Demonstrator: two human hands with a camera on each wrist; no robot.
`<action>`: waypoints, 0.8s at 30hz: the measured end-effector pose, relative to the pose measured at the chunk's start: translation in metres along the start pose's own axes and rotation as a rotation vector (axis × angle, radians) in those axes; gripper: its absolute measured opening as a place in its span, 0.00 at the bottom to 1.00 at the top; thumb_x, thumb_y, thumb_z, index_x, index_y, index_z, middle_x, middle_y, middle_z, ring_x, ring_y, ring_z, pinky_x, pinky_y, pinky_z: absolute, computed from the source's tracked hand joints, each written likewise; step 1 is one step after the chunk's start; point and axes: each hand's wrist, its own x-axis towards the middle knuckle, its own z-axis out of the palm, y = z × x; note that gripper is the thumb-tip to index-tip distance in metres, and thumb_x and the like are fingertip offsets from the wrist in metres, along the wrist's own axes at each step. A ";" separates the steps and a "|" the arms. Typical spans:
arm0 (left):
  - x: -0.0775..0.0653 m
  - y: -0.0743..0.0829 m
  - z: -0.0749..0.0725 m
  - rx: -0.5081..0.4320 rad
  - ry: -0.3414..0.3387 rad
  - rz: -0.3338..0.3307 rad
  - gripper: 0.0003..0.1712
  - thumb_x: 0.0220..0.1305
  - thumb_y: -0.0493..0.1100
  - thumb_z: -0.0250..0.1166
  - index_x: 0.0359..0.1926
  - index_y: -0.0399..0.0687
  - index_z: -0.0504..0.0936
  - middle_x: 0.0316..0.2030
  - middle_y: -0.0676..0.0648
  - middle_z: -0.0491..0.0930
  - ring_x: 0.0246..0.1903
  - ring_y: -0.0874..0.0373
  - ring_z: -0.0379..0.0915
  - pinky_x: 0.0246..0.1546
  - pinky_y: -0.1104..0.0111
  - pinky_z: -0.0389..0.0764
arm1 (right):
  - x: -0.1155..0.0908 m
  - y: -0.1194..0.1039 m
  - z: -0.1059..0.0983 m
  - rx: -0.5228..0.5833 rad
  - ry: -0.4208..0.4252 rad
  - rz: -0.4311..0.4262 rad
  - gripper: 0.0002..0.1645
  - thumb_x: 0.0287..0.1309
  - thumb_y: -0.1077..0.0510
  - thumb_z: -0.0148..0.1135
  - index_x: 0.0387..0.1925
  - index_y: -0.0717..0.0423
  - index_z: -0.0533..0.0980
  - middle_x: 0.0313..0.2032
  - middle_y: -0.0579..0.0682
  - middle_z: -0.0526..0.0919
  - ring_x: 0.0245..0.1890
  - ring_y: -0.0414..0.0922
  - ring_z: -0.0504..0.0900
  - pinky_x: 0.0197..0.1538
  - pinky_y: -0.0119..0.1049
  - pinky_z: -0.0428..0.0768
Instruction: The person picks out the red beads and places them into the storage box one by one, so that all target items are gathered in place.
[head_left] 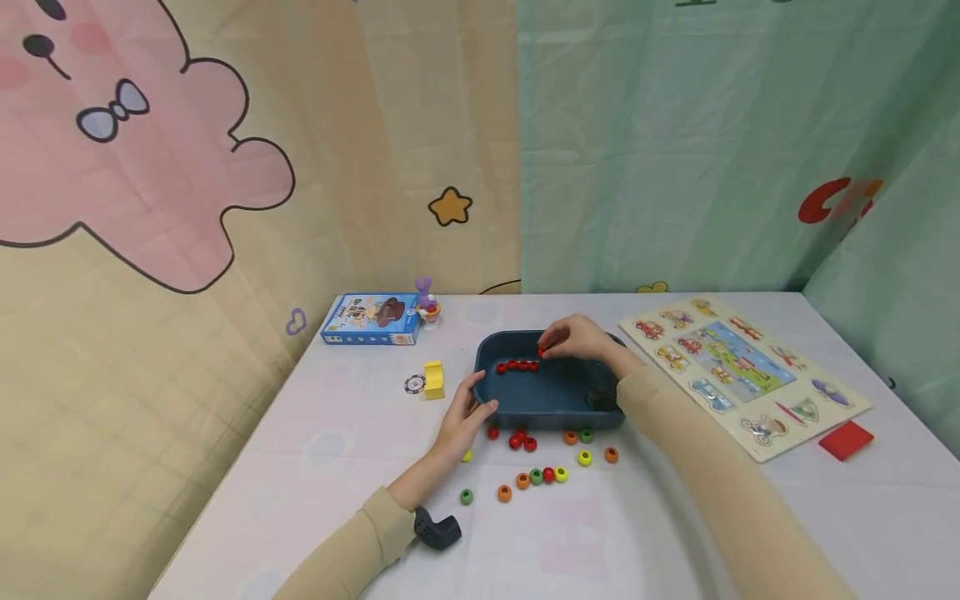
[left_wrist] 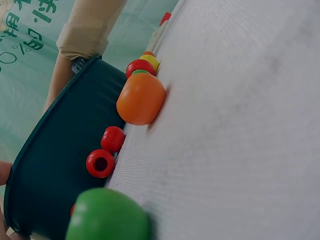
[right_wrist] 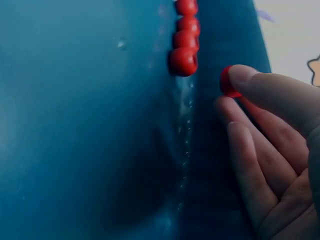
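A dark blue tray [head_left: 547, 419] stands on the table, with a short row of red beads [right_wrist: 183, 61] along its inner far side. Above that far part, my right hand [head_left: 576, 337] pinches one red bead [right_wrist: 228, 82] between thumb and forefinger; the other fingers are loosely bent. Holding the tray by its front left corner is my left hand [head_left: 459, 421], its fingers at the left rim and thumb at the front. In front of the tray lie several loose beads, among them a red bead [head_left: 530, 444], an orange bead [left_wrist: 141, 99] and a green bead [left_wrist: 107, 217].
A wooden picture puzzle board [head_left: 738, 375] lies at the right, beside a red flat piece [head_left: 846, 440]. At the back left are a blue box [head_left: 371, 318] and a small purple figurine [head_left: 427, 300]. A yellow block [head_left: 434, 380] and a round token [head_left: 415, 384] sit left of the tray.
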 end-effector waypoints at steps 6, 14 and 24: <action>0.000 0.002 0.000 -0.001 -0.001 0.014 0.30 0.63 0.39 0.53 0.65 0.45 0.55 0.66 0.45 0.49 0.63 0.50 0.50 0.58 0.60 0.60 | 0.004 0.004 0.002 -0.121 -0.075 -0.001 0.12 0.45 0.60 0.67 0.35 0.57 0.80 0.32 0.47 0.82 0.32 0.41 0.80 0.38 0.35 0.79; 0.000 0.003 0.000 -0.001 -0.005 0.025 0.30 0.63 0.39 0.54 0.65 0.44 0.55 0.66 0.45 0.49 0.63 0.51 0.49 0.58 0.61 0.60 | 0.007 0.004 0.006 -0.205 -0.109 0.035 0.10 0.44 0.60 0.68 0.33 0.53 0.80 0.31 0.45 0.82 0.32 0.39 0.79 0.37 0.34 0.78; -0.002 0.008 0.000 -0.020 -0.014 0.016 0.31 0.62 0.35 0.53 0.65 0.40 0.54 0.66 0.42 0.49 0.63 0.47 0.48 0.58 0.59 0.59 | 0.003 -0.002 0.004 -0.169 -0.131 0.061 0.13 0.44 0.61 0.67 0.36 0.56 0.80 0.33 0.47 0.82 0.34 0.41 0.80 0.38 0.35 0.79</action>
